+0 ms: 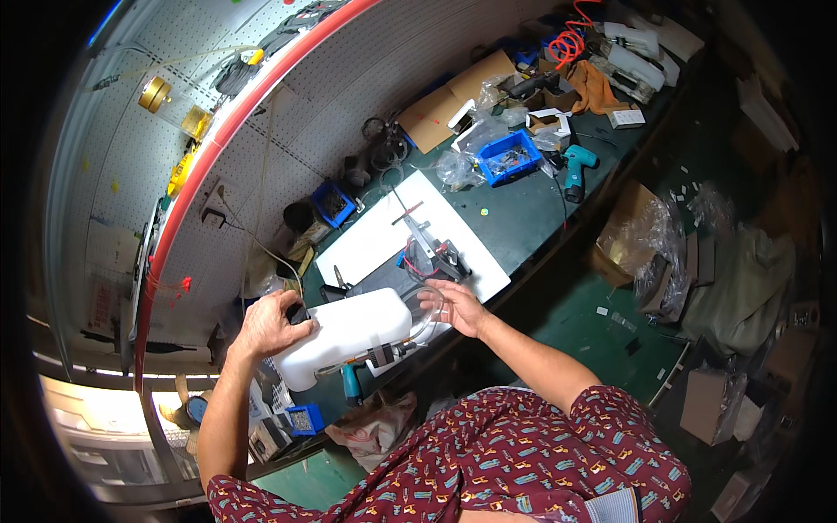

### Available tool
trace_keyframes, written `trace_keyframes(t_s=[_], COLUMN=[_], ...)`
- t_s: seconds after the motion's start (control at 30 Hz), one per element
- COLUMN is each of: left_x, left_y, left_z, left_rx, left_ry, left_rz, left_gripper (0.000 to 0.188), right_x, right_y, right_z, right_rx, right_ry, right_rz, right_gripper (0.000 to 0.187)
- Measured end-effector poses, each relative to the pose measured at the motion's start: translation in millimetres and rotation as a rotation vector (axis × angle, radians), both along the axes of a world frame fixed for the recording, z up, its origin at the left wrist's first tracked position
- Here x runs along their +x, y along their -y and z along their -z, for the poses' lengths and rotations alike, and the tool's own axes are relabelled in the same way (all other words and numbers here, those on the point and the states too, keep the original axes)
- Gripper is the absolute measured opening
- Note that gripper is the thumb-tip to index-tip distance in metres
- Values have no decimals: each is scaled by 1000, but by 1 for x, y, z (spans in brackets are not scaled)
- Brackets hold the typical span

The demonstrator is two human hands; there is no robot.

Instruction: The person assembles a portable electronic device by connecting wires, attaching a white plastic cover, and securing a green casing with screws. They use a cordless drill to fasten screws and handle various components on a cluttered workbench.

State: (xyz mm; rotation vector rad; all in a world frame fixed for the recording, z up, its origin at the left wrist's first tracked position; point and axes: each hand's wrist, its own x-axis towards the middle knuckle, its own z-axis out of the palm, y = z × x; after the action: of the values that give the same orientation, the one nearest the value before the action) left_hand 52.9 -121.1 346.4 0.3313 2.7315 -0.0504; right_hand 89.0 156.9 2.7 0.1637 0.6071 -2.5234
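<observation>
White plastic tank [349, 324] just in front of the body, above the near edge of the table [532, 228], lying lengthwise from left to right. Looks stiff but rather thin in the wall, so probably light if without liquid; content not possible to tell. Smooth and rounded outside, therefore maybe slippery for dry fingers, and likely to roll in a one-sided hold. Not very fragile in appearance, except perhaps at the clear hose [422, 331] by the right end and the small dark fitting [381, 355] on the lower side, both better kept free of load. Best places to take hold: the left end near the black cap [297, 313], and the solid body close to the right end, not the hose.

Left hand [277, 322] clamped on the left end, fingers by the black cap and thumb on the white wall. Right hand [452, 307] apart from the left, palm half turned up, fingers loosely open beside the hose; no firm grip visible there.

Beyond the tank, a white board [370, 228] under a dark metal assembly [446, 259]. Farther along the table, a blue bin [508, 159] with small parts, and near it a teal drill [575, 170]
</observation>
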Motion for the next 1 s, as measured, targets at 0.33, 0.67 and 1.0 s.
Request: trace_keyframes(t_s=[0.33,0.67,1.0], left_x=[-56,-103,-90], left_y=[43,38,10], left_z=[7,39,107], left_rx=[87,21,143], left_ry=[1,-157,-365], left_rz=[137,287,320], left_gripper=[70,68,63], right_x=[-6,28,38], right_y=[18,15,36], right_z=[-4,1,39], right_rx=[372,756,878], right_ry=[-244,43,99], right_rz=[115,329,758], right_gripper=[27,14,37])
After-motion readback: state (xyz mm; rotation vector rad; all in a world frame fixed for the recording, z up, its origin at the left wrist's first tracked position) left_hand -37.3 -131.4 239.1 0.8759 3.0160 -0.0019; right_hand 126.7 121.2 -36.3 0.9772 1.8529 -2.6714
